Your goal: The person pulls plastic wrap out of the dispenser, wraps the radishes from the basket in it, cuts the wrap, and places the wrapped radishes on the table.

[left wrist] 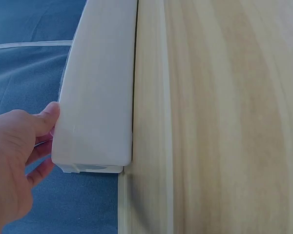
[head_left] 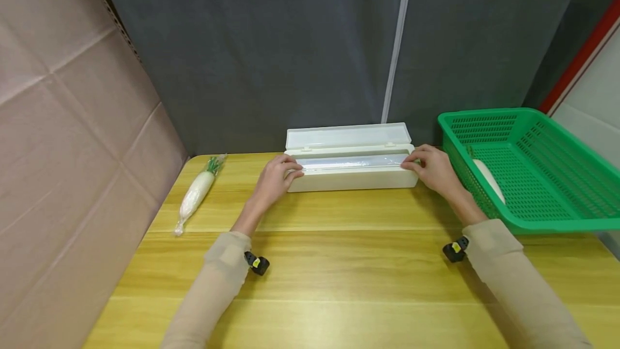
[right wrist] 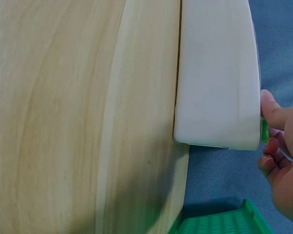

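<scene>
A white cling film dispenser box [head_left: 352, 179] stands at the table's back edge, its lid [head_left: 349, 135] raised. Shiny cling film [head_left: 351, 162] stretches along the opening. My left hand [head_left: 273, 181] pinches the film at the left end, thumb and fingertips at the box's front rim. At the opposite end my right hand [head_left: 433, 168] pinches the film between thumb and index finger. Both wrist views show the box's front wall [left wrist: 95, 97], which hides the film and part of the fingertips. A small green piece [right wrist: 264, 130] shows beside the right thumb; its kind is unclear.
On the left of the wooden table [head_left: 339, 268] lies a white radish [head_left: 197, 194] with green stalks, wrapped in clear film. A green plastic basket [head_left: 547, 225] at the right holds another white radish [head_left: 489, 179]. A dark grey curtain [head_left: 271, 53] hangs behind the box.
</scene>
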Tool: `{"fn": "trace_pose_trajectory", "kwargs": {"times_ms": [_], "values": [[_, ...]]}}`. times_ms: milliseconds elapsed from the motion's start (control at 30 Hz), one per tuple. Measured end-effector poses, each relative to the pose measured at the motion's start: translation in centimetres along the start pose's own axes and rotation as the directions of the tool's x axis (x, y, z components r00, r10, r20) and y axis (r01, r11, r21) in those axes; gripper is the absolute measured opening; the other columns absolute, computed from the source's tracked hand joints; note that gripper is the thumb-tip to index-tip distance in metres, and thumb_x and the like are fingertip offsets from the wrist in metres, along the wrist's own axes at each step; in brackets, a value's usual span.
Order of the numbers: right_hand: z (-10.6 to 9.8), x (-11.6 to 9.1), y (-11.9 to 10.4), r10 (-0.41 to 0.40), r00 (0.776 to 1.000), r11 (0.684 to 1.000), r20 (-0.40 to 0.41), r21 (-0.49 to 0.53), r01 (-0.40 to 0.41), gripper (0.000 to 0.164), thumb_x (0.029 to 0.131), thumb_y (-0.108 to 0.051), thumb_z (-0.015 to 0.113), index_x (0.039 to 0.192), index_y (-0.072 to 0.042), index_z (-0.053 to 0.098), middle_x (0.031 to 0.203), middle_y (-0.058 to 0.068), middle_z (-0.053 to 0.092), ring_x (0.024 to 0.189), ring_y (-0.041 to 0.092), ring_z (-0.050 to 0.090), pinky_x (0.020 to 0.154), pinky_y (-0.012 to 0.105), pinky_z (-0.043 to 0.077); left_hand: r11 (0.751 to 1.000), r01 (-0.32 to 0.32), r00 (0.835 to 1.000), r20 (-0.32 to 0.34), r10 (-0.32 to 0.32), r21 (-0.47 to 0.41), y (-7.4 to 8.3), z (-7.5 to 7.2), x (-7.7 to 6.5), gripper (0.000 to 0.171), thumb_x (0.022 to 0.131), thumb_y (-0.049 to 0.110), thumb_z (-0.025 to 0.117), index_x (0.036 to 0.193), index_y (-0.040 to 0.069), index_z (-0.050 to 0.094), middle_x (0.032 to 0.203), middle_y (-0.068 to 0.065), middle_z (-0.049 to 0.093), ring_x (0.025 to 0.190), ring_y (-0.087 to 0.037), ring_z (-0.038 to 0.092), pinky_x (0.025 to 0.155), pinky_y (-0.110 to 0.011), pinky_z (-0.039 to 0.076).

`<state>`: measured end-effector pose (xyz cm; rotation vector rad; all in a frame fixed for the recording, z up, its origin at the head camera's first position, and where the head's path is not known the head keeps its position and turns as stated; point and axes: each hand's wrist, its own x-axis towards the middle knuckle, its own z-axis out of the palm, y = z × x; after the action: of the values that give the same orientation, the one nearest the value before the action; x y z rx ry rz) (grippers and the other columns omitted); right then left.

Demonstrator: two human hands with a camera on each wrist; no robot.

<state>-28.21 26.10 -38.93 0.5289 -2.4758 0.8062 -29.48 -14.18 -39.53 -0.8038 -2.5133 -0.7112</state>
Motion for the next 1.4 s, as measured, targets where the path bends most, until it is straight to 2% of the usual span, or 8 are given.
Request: {"fn": "trace_pose_trajectory", "kwargs": {"times_ms": [167, 367, 533, 667, 933, 1133, 1400], "values": [[0.1, 0.0, 0.0, 0.007, 1.000, 1.000, -0.017, -0.004, -0.007, 0.008, 0.084, -0.003, 0.081, 0.085, 0.003, 0.076, 0.087, 0.015, 0.067, 0.072, 0.025, 0.053, 0.065, 0.033, 0.040, 0.999, 0.037, 0.999, 0.009, -0.036, -0.021, 0.2, -0.1, 0.2, 0.016, 0.092, 0.018, 0.075, 0.100, 0.004, 0.079, 0.104, -0.008, 0.068, 0.101, -0.025, 0.061, 0.088, -0.039, 0.052], [0.4, 0.0, 0.1, 0.012, 0.999, 1.000, -0.031, -0.003, -0.012, 0.008, 0.086, -0.004, 0.079, 0.086, 0.003, 0.076, 0.090, 0.017, 0.067, 0.074, 0.027, 0.055, 0.066, 0.035, 0.043, 0.995, 0.097, 0.995, 0.010, -0.097, -0.034, 0.2, -0.1, 0.7, 0.012, 0.092, 0.016, 0.076, 0.094, 0.005, 0.080, 0.097, -0.006, 0.068, 0.094, -0.024, 0.062, 0.081, -0.039, 0.053], [0.5, -0.1, 0.2, 0.015, 0.999, 1.000, -0.047, -0.017, -0.016, 0.009, 0.088, -0.003, 0.078, 0.086, 0.005, 0.076, 0.092, 0.019, 0.067, 0.077, 0.031, 0.057, 0.070, 0.042, 0.046, 0.993, 0.114, 0.993, 0.029, -0.114, -0.025, 0.3, -0.2, 1.3, 0.010, 0.090, 0.015, 0.077, 0.092, 0.006, 0.080, 0.093, -0.005, 0.069, 0.090, -0.025, 0.061, 0.078, -0.039, 0.052], [0.4, 0.0, 0.1, 0.019, 0.999, 0.999, -0.043, -0.025, -0.020, 0.010, 0.089, -0.004, 0.077, 0.087, 0.006, 0.075, 0.092, 0.021, 0.066, 0.079, 0.034, 0.059, 0.072, 0.046, 0.048, 0.987, 0.155, 0.987, 0.053, -0.152, -0.047, 0.3, -0.4, 1.7, 0.009, 0.090, 0.015, 0.078, 0.091, 0.007, 0.081, 0.094, -0.005, 0.070, 0.092, -0.025, 0.061, 0.080, -0.039, 0.052], [0.4, 0.3, -0.3, 0.032, 0.999, 0.999, -0.032, -0.034, -0.033, 0.013, 0.091, -0.004, 0.075, 0.087, 0.009, 0.072, 0.090, 0.022, 0.064, 0.076, 0.035, 0.057, 0.070, 0.046, 0.046, 0.976, 0.204, 0.979, 0.047, -0.201, -0.082, 0.2, -0.4, 2.0, 0.009, 0.093, 0.012, 0.074, 0.091, 0.004, 0.079, 0.092, -0.007, 0.068, 0.087, -0.025, 0.061, 0.077, -0.037, 0.052], [0.3, 0.8, -0.8, 0.033, 0.999, 0.998, -0.025, -0.055, -0.034, 0.014, 0.094, -0.003, 0.070, 0.088, 0.009, 0.067, 0.092, 0.024, 0.061, 0.081, 0.039, 0.058, 0.075, 0.052, 0.050, 0.978, 0.197, 0.980, 0.039, -0.194, -0.071, 0.2, -0.3, 2.1, 0.013, 0.098, 0.014, 0.067, 0.096, 0.003, 0.073, 0.097, -0.009, 0.066, 0.086, -0.024, 0.060, 0.074, -0.036, 0.053], [0.6, 1.9, -0.5, -0.043, 0.999, 0.995, -0.029, -0.095, 0.040, 0.009, 0.096, 0.001, 0.065, 0.092, 0.008, 0.062, 0.088, 0.023, 0.061, 0.082, 0.038, 0.060, 0.075, 0.052, 0.054, 0.989, 0.141, 0.990, 0.023, -0.141, -0.038, 0.1, -0.2, 2.5, 0.012, 0.100, 0.010, 0.064, 0.098, -0.001, 0.069, 0.097, -0.012, 0.066, 0.092, -0.028, 0.060, 0.080, -0.037, 0.054]]}}
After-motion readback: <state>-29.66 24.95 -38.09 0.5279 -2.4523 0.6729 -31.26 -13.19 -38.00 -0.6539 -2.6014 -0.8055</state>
